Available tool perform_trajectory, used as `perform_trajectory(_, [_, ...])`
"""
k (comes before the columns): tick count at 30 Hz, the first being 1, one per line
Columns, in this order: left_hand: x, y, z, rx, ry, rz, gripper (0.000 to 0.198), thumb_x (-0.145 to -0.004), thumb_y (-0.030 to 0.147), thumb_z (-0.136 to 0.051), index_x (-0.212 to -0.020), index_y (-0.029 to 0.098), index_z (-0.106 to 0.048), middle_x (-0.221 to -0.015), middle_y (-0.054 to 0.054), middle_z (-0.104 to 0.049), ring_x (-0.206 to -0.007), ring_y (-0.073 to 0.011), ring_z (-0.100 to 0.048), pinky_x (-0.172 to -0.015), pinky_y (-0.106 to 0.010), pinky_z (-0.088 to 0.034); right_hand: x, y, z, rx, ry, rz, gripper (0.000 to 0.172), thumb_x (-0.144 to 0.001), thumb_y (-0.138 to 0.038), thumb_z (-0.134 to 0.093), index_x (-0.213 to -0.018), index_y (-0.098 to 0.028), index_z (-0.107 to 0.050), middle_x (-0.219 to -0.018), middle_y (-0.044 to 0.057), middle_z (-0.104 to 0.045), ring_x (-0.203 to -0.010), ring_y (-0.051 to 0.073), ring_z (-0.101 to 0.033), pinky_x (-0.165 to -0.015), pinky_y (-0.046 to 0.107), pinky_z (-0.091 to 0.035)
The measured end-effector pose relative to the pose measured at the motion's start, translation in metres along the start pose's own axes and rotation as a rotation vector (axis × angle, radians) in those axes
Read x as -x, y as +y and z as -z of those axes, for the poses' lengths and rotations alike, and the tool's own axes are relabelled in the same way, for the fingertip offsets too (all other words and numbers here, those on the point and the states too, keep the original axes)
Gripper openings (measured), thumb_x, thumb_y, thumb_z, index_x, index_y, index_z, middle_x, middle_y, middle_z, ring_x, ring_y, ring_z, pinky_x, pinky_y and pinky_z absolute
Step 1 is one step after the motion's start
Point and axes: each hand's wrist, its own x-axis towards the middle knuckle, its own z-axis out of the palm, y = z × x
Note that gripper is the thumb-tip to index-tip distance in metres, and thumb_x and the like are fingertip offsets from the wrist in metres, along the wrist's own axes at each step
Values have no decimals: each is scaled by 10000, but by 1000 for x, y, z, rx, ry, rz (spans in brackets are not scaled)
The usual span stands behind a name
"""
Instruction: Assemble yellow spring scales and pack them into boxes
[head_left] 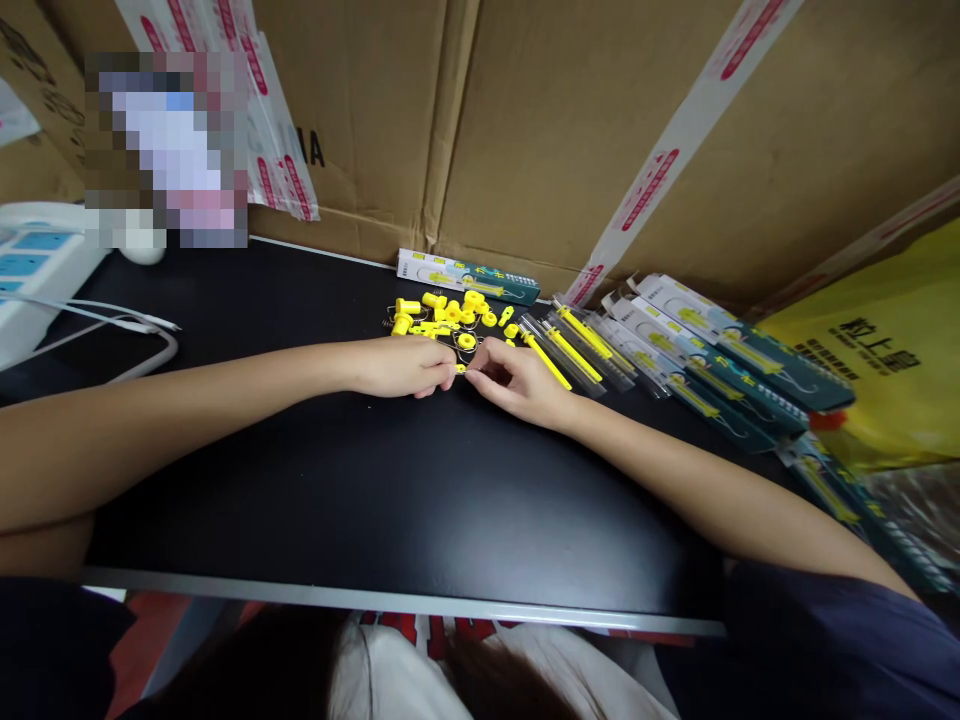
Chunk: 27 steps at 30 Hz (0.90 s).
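**Fingers [445, 376] of both hands meet at a small yellow piece [460, 369]**

Nearest the person, at six o'clock from where the hands meet, runs the pale edge of the black worktop [420, 480]. The left hand [409, 366] comes in from nine o'clock, its fingers curled and pressed together, apparently pinching the small yellow piece, which shows between the two hands. The right hand [525, 388] comes in from just past three, thumb and forefinger drawn close at their tips beside that piece; whether they grip its end or something finer, I cannot tell.

The step in hand looks like close fitting or adjusting of this one piece. My judgement is that the next move calls for a steady left hold while the right fingertips do the fine aligning, with little force.

Just beyond, at twelve o'clock, lies a loose cluster of yellow parts [451, 313], some spool-like, with dark wire among them. Between two and three lie clear sleeves [576, 358] with yellow rods inside. Behind the cluster, at twelve, a printed box [469, 276] lies against a large cardboard carton [540, 130]. Well out toward three are more printed boxes [720, 350], with a yellow bag [885, 340] past them. Far off between nine and ten sits a white power strip [56, 290].
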Motion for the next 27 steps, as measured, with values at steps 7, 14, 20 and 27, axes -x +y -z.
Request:
perform_trajectory(7, [3,6,3,-35,0,12,336,-928,303,-326,-957,167,-632,-724,-8,-603,-660,-125,-542,-608,-214,-384,1,0,1,25,-21,7,137,-916,-251,-541,-804,-190,-489,-642,-36,-492,-540,86,-425,-518,213,-341])
perform_trajectory(14, [3,5,4,-7,-20,25,346,-941,305,-324,-991,166,-638,-718,-1,-592,-643,-118,-523,-596,-205,-382,0,-1,2,50,-35,-12,156,-936,-283,-516,-814,-194,-479,-668,-25,-514,-561,95,-442,-535,220,-347])
perform_trajectory(20, [4,4,3,-4,0,14,328,-950,316,-311,-978,164,-600,-706,3,-580,-634,-119,-519,-586,-208,-379,0,0,1,43,-16,-18,160,-927,-285,-535,-807,-192,-483,-660,-29,-511,-552,92,-441,-526,216,-342])
perform_trajectory(27, [5,5,2,-30,33,16,256,-942,321,-329,-931,180,-543,-720,3,-593,-610,-119,-506,-575,-220,-362,-1,5,-1,-3,2,-11,169,-913,-286,-566,-797,-191,-488,-643,-38,-496,-537,85,-420,-514,210,-339])
